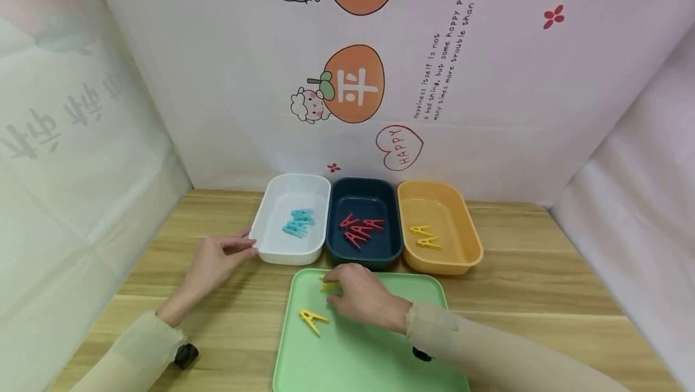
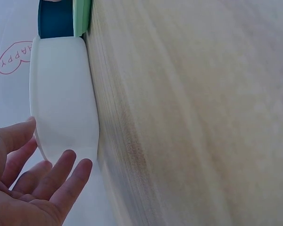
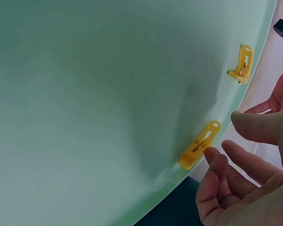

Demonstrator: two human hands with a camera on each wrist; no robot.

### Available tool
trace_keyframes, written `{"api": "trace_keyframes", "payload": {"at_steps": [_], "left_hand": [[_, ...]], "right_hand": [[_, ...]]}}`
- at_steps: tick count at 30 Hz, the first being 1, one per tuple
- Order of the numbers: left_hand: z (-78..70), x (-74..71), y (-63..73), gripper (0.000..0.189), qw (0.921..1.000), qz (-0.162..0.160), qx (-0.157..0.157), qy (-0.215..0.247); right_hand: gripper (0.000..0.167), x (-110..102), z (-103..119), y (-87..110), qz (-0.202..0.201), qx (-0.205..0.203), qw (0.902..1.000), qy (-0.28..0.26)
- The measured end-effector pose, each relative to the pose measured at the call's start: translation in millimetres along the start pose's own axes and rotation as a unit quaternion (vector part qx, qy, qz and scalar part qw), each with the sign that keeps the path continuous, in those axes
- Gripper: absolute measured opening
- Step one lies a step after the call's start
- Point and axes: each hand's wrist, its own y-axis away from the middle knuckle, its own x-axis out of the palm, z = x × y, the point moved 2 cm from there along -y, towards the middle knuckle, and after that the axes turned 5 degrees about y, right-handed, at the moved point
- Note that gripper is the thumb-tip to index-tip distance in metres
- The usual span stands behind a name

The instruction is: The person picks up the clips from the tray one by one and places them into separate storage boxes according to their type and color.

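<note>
My left hand rests its fingertips at the near left corner of a white box, the thumb by its rim and the other fingers loosely spread. Over the far left part of a green tray, my right hand reaches down to a yellow clothespin. The fingertips are right at this clothespin, while the thumb stands apart from it in the right wrist view. A second yellow clothespin lies on the tray, nearer to me. The right hand partly hides the first one in the head view.
Several light blue clothespins lie in the white box. Beside it, a dark blue box holds several red clothespins. A yellow-orange box at the right holds two yellow clothespins. A printed cloth hangs behind the wooden table.
</note>
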Motion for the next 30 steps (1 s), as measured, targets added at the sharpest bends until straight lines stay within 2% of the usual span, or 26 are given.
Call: {"api": "trace_keyframes", "payload": {"at_steps": [9,21,30], "left_hand": [[1.1,-0.2,-1.4,0.019,0.9999,0.0,-0.001,-0.012],[4.5,1.3,1.3,0.019,1.0,0.0,0.0,-0.006],[2.7,1.1,-0.4,0.019,0.9999,-0.004,0.004,-0.015]], "right_hand": [[0.022,-5,-4,10.2,0.008,-0.012,0.9995,0.027],[0.028,-5,-11,18.1,0.024,0.009,0.9992,0.032],[0.025,-10,-19,25.7,0.03,0.018,0.9986,0.039]]}}
